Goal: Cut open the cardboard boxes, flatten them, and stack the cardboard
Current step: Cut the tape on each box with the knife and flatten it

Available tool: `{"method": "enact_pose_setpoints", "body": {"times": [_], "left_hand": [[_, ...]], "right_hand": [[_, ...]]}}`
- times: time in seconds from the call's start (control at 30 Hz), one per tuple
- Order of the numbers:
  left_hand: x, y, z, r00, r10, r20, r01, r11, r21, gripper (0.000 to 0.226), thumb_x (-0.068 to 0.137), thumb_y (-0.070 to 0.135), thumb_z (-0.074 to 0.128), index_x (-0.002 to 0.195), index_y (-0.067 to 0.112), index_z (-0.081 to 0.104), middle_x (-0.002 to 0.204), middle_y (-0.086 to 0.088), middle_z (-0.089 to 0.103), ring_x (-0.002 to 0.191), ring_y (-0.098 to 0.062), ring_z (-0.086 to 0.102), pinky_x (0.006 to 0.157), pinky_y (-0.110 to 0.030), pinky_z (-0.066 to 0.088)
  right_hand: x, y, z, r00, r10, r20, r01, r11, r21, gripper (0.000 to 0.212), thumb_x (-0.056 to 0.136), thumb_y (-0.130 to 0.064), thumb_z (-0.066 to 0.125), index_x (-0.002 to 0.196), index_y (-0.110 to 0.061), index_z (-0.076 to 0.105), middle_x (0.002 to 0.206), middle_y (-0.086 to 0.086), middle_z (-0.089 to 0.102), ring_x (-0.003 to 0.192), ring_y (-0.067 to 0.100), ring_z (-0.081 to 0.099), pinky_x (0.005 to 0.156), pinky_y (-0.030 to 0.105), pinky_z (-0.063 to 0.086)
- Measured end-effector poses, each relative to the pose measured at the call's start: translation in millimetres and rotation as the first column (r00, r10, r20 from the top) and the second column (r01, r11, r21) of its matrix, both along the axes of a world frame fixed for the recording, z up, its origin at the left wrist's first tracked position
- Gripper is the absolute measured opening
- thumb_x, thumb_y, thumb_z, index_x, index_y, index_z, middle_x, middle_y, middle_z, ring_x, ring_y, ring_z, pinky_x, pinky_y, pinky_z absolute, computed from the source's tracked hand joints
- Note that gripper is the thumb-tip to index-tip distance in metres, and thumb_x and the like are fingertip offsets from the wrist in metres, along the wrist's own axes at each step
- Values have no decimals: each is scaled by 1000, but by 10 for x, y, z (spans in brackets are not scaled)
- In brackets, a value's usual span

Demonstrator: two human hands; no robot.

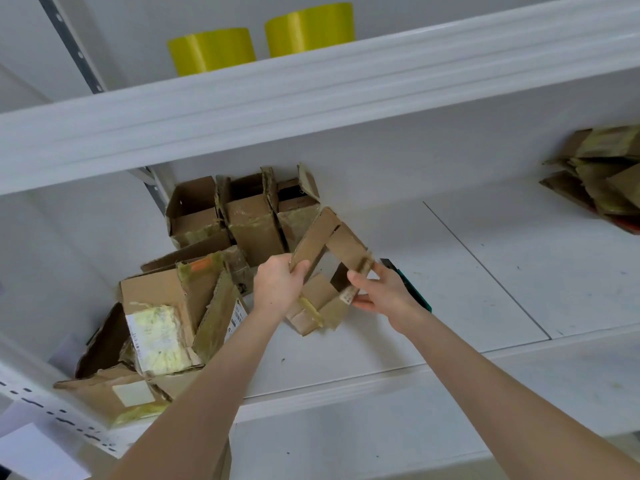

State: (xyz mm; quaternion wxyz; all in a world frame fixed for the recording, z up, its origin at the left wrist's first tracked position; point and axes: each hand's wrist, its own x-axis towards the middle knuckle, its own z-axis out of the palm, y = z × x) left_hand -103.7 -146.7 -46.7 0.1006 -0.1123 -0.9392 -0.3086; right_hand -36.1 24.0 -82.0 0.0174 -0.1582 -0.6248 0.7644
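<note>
box labels (pixel 239 315) blurred, no legible text

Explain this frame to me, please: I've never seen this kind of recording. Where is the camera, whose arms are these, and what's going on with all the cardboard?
There is no machine here. The single picture comes from a camera worn on a person's head, looking down at their bare arms. The left hand and right hand grip opposite sides of an opened cardboard box, held over a white shelf. Unflattened boxes stand at the back left, with more crumpled ones nearer. A dark, green-edged tool, probably the cutter, lies behind the right hand. Flattened cardboard is piled far right.
</note>
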Motion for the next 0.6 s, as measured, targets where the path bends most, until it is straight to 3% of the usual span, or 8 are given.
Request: {"method": "enact_pose_setpoints", "body": {"times": [0.07, 0.1, 0.2, 0.27, 0.33, 0.43, 0.53, 0.6], "left_hand": [[7, -11, 29, 997, -75, -15, 72, 986, -149, 26, 98, 37, 48, 107, 19, 64, 84, -3, 67, 80, -27, 63, 64, -32, 50], [18, 7, 44, 992, -125, 24, 127, 960, -248, 37, 98, 44, 43, 127, 25, 55, 101, -4, 68, 93, -28, 63, 76, -37, 53], [53, 106, 43, 969, -182, 169, 232, 902, -363, 64, 93, 65, 28, 147, 31, 32, 137, -1, 54, 122, -27, 53, 95, -40, 45], [37, 139, 36, 974, -162, 159, 198, 949, -244, 59, 95, 62, 29, 143, 28, 38, 134, -1, 57, 114, -21, 56, 90, -36, 45], [21, 152, 21, 981, -107, 165, 123, 988, -92, 56, 94, 52, 49, 139, 21, 40, 124, 0, 63, 103, -19, 61, 81, -33, 47], [27, 189, -57, 969, -57, 239, 12, 983, 185, 69, 84, 38, 70, 140, 16, 37, 119, -4, 65, 102, -23, 64, 81, -35, 51], [124, 233, -217, 920, -108, 376, -132, 818, 560, 66, 80, 28, 76, 135, 15, 42, 107, -9, 68, 84, -22, 69, 62, -30, 57], [151, 217, -304, 877, -173, 447, -190, 731, 656, 58, 82, 25, 75, 129, 16, 43, 93, -7, 69, 71, -18, 70, 51, -26, 56]], "right_hand": [[-4, 55, 29, 1000, 0, 9, -1, 997, 71, 32, 94, -29, 61, 123, -25, 50, 97, 2, 70, 79, 17, 72, 65, 24, 58], [-8, 83, 29, 1000, -2, 19, 1, 997, 75, 28, 96, -28, 59, 122, -28, 50, 101, 3, 70, 77, 19, 72, 66, 26, 58], [5, 115, 5, 999, 0, 38, -1, 1000, 26, 28, 99, -16, 52, 126, -24, 53, 111, 8, 68, 84, 22, 68, 75, 31, 57], [22, 96, -6, 999, -1, 42, 1, 1000, 8, 29, 100, -24, 51, 129, -21, 55, 119, 3, 64, 97, 20, 63, 85, 35, 53], [27, 72, -10, 999, 22, 34, -22, 1000, -15, 29, 98, -36, 53, 125, -28, 55, 129, -6, 58, 111, 17, 57, 92, 40, 49], [-25, 51, 39, 988, 139, -73, -137, 990, 35, 49, 92, -31, 63, 139, -36, 48, 133, -19, 55, 115, 5, 56, 84, 30, 50], [-80, 124, 105, 974, 203, -101, -177, 958, 224, 73, 83, -12, 73, 141, -41, 41, 118, -27, 54, 91, -17, 58, 72, 7, 47], [-96, 183, 123, 961, 261, -91, -221, 922, 317, 77, 83, -1, 69, 143, -38, 38, 118, -24, 56, 84, -14, 61, 70, 6, 47]]}}
